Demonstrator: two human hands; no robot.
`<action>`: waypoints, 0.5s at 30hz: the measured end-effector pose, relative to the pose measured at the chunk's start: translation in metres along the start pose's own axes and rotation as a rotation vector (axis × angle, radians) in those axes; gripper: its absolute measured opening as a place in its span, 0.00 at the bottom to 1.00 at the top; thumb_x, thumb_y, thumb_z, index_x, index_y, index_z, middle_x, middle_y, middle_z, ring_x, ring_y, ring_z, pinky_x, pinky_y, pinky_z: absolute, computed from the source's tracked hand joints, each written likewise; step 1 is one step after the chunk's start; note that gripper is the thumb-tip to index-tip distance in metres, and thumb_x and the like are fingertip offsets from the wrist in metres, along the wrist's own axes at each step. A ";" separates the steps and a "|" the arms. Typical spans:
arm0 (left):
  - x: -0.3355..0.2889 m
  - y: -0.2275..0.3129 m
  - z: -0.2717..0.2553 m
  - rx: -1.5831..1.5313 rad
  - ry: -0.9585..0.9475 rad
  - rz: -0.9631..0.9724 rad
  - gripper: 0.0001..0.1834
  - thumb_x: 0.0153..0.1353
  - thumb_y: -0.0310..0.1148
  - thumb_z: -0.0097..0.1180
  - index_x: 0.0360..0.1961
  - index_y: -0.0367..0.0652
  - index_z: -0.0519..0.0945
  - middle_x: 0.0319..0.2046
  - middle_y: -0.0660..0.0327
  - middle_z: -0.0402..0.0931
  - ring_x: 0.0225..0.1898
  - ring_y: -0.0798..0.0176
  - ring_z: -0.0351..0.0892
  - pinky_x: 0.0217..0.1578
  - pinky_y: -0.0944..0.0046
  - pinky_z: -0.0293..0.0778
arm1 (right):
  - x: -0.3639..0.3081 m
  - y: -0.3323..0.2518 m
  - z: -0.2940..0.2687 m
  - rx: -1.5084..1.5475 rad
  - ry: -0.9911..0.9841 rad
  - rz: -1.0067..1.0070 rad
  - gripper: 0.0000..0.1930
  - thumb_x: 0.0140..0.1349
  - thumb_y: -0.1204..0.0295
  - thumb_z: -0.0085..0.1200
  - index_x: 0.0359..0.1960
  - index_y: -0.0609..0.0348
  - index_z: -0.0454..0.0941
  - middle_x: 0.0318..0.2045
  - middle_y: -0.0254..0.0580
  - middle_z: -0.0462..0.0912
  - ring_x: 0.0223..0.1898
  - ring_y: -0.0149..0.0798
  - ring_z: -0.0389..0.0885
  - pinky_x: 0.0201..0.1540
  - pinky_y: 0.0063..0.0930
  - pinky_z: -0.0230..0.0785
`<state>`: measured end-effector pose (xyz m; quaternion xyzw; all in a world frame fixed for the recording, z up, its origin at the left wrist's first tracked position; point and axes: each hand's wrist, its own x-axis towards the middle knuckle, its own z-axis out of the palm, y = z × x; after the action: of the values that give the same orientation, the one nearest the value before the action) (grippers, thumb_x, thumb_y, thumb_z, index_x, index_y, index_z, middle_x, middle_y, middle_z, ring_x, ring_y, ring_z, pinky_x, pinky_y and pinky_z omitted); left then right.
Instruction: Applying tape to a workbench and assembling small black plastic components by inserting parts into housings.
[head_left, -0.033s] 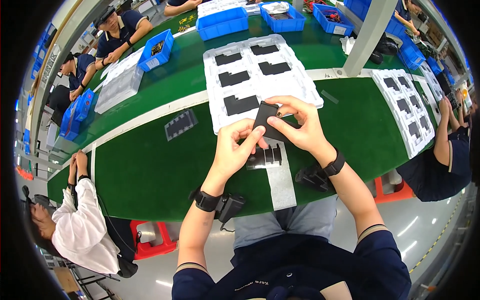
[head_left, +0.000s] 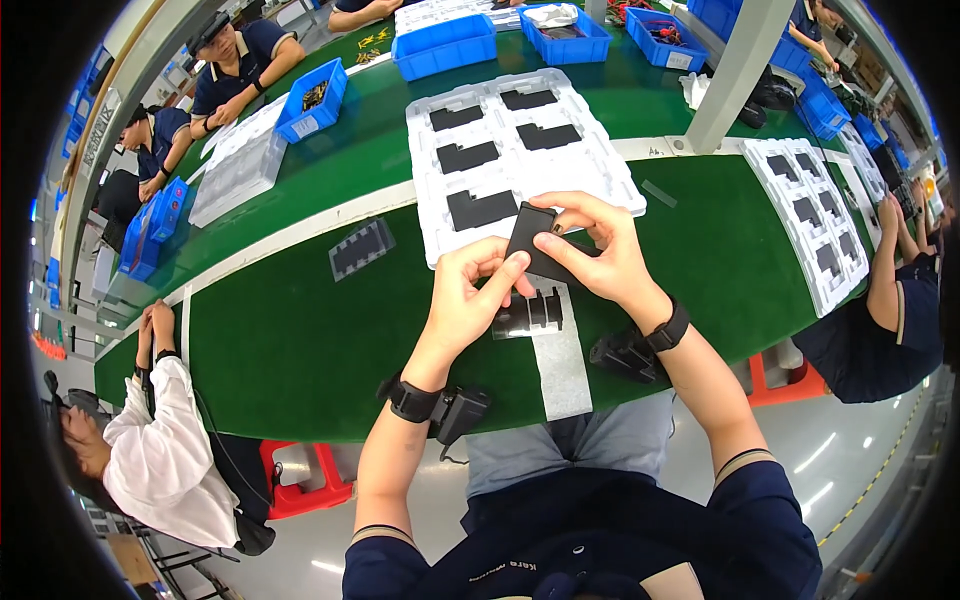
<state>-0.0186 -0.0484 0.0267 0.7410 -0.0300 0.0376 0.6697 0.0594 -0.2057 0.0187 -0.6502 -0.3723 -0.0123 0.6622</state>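
A small grey tray (head_left: 361, 248) of dark parts lies alone toward the left of the green desk (head_left: 290, 340). Next comes the left hand (head_left: 468, 300), fingers curled, its thumb and fingertips pinching the lower edge of a flat black block (head_left: 532, 240) held above the desk's near edge. Under it, a ribbed black part (head_left: 530, 313) rests on a grey strip (head_left: 560, 360). The right hand (head_left: 600, 250) grips the block's upper end from the other side, fingers closed over it. Behind both, a white tray (head_left: 590, 170) holds four black blocks. Another white tray (head_left: 800, 260) lies at the right end.
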 end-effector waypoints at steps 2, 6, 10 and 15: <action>0.002 -0.002 0.000 -0.007 -0.006 0.004 0.09 0.60 0.32 0.50 0.31 0.37 0.77 0.18 0.63 0.76 0.16 0.79 0.65 0.18 0.79 0.60 | 0.001 -0.003 -0.003 0.093 -0.048 0.016 0.18 0.49 0.76 0.56 0.44 0.63 0.74 0.35 0.39 0.79 0.33 0.26 0.77 0.41 0.21 0.66; 0.003 -0.008 -0.001 -0.167 -0.044 0.010 0.09 0.60 0.33 0.50 0.32 0.37 0.77 0.18 0.63 0.75 0.16 0.78 0.65 0.19 0.78 0.61 | 0.005 0.007 -0.013 0.555 -0.224 0.041 0.21 0.52 0.67 0.53 0.46 0.65 0.71 0.46 0.45 0.74 0.44 0.35 0.73 0.50 0.29 0.63; 0.004 -0.014 -0.003 -0.264 -0.139 -0.008 0.11 0.61 0.34 0.48 0.32 0.36 0.77 0.18 0.62 0.75 0.16 0.75 0.67 0.19 0.76 0.63 | 0.004 0.019 -0.006 0.787 -0.226 0.108 0.20 0.54 0.64 0.51 0.46 0.64 0.71 0.46 0.49 0.73 0.48 0.40 0.72 0.54 0.36 0.61; 0.004 -0.009 -0.001 -0.329 -0.219 -0.024 0.13 0.62 0.36 0.46 0.31 0.36 0.76 0.17 0.63 0.73 0.17 0.75 0.67 0.19 0.76 0.63 | 0.003 0.020 -0.004 0.868 -0.233 0.184 0.13 0.58 0.70 0.49 0.44 0.62 0.71 0.45 0.52 0.75 0.48 0.40 0.73 0.52 0.35 0.64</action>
<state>-0.0136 -0.0466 0.0187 0.6215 -0.0995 -0.0565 0.7750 0.0733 -0.2047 0.0036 -0.3399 -0.3558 0.2767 0.8254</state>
